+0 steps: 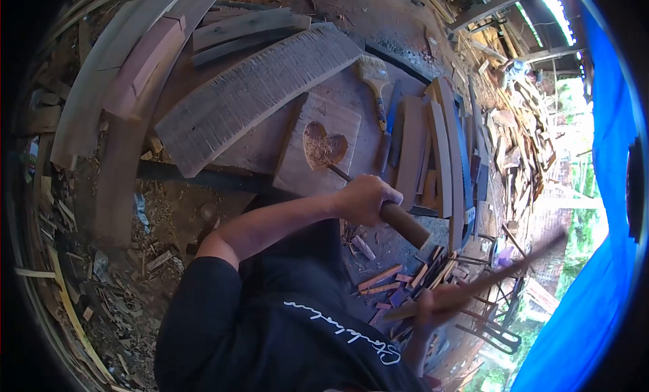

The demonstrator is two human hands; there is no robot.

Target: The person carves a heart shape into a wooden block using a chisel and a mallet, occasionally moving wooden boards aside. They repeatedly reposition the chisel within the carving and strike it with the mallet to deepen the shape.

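Observation:
My left hand [368, 200] is wrapped round a chisel [405, 226] with a thick round wooden handle. The chisel's thin metal shaft reaches to the lower edge of a heart-shaped hollow [326, 147] holding wood shavings. That hollow is cut into a pale square wooden board [297, 167] lying on the bench. Off to the right, my right hand [436, 305] grips a long wooden stick [497, 274], raised and apart from the chisel handle. Its far end is blurred.
Beside the board lie a wide rough plank [257, 98], a paintbrush [375, 81] and several upright wood pieces [411, 145]. Long beams [145, 61] stand at left. Offcuts [382, 280] and shavings cover the ground. A woodpile [524, 135] and blue tarp [612, 155] are at right.

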